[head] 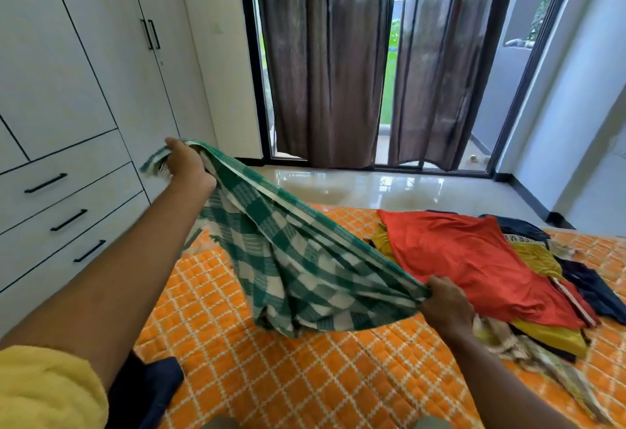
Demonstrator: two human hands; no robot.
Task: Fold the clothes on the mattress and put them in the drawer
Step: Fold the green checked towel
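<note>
Clothes (pixel 481 269) sit piled at about 3 o'clock on a mattress (pixel 271 378) covered in an orange quilt with a white diamond grid. An orange-red garment (pixel 457 259) lies spread on top, with mustard yellow, navy and pale patterned pieces poking out from under it; can't count the pile exactly, it's all layered.

One green-and-white checked cloth (pixel 288 266) is lifted off the mattress and stretched between both hands. The left hand (pixel 188 164), up at around 10 o'clock, has its grip clenched round one end of the cloth, and the right hand (pixel 447 306), lower at about 4 o'clock, pinches the other end just at the edge of the pile. The cloth sags in the middle and its bottom looks like it brushes the quilt.

Room-wise: white wardrobe (pixel 84 56) along the left from 9 to 11 o'clock, with three drawers (pixel 67 218) stacked low, all closed, each with one black bar handle, plus two black handles on the tall doors above. At 12 o'clock, two brown curtains (pixel 321 56) hang over dark-framed glass doors with a gap showing green outside. Glossy pale tile floor (pixel 372 188) runs between mattress and doors. A yellow sleeve (pixel 44 391) shows at 7 o'clock.
</note>
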